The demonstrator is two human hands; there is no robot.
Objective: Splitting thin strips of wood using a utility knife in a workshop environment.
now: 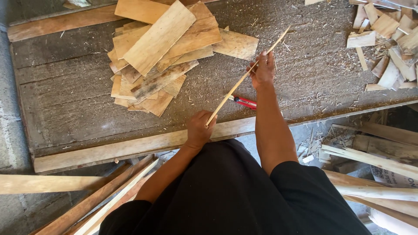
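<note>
I hold a thin pale wooden stick (237, 85) slantwise over a rough wooden workbench (69, 95). My left hand (199, 128) grips its near, lower end by the bench's front edge. My right hand (262, 69) is closed around the stick further up, and the tip pokes out beyond it toward the far right. A red utility knife (244, 102) lies on the bench under the stick, between my two hands, touching neither.
A heap of flat wooden slats (161, 52) lies left of my hands. Offcuts and chips (387, 39) pile at the far right. Sawdust covers the bench. Long planks and sticks (374, 156) lie on the floor on both sides of my legs.
</note>
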